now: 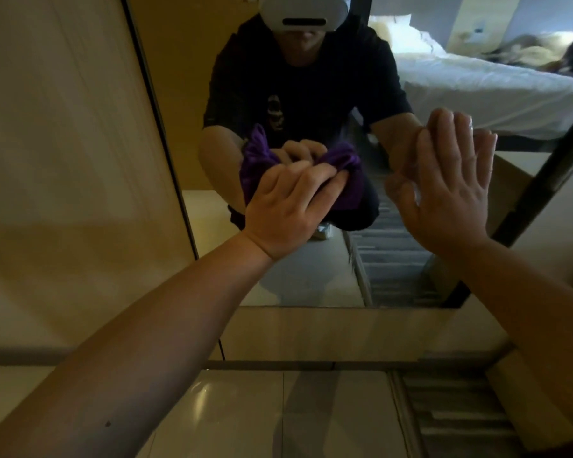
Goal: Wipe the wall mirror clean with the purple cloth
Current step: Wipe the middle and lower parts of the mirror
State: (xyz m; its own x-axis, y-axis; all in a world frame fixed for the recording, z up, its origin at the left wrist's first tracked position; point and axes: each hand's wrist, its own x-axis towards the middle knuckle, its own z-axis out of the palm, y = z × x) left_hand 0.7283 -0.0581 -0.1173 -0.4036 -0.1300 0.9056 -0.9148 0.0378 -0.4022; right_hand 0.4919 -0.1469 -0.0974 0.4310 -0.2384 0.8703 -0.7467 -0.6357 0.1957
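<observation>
The wall mirror (311, 279) fills the middle of the head view, dark-framed and reaching almost to the floor. My left hand (288, 209) is shut on the bunched purple cloth (348, 186) and presses it against the glass at mid height. My right hand (450, 190) lies flat against the mirror to the right of the cloth, fingers straight and pointing up. The glass reflects the crouching person, both hands and the cloth.
A beige wall panel (63, 160) runs along the mirror's left side. Below the mirror are a pale baseboard (328, 332) and glossy floor tiles (245, 414), with striped carpet (454, 414) at the lower right. A white bed (483, 81) shows only as a reflection.
</observation>
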